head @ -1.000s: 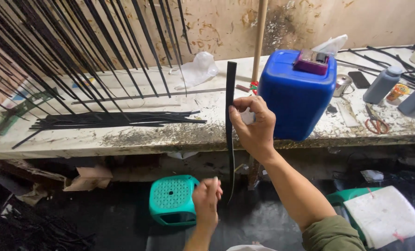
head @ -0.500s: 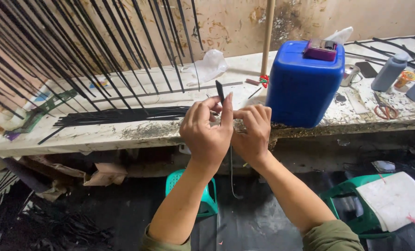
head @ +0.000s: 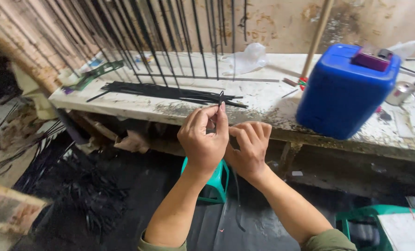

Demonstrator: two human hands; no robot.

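A thin black strip (head: 221,98) pokes up between my fingers, and its long tail (head: 237,204) hangs down below my wrists toward the floor. My left hand (head: 202,139) pinches the strip near its top end. My right hand (head: 248,148) is pressed against the left one, fingers curled around the same strip just below. Both hands are in front of the worn white bench (head: 272,109). A flat pile of similar black strips (head: 170,93) lies on the bench just beyond my hands.
A big blue jerrycan (head: 344,93) stands on the bench at right, a wooden pole (head: 315,42) beside it. Many black rods (head: 123,32) lean against the wall at left. A teal plastic stool (head: 215,183) sits under my hands; black scraps (head: 86,200) litter the floor.
My left hand came up from below and joined the right on the strip. The strip has been pulled down through my fingers, so only a short tip shows above them now.
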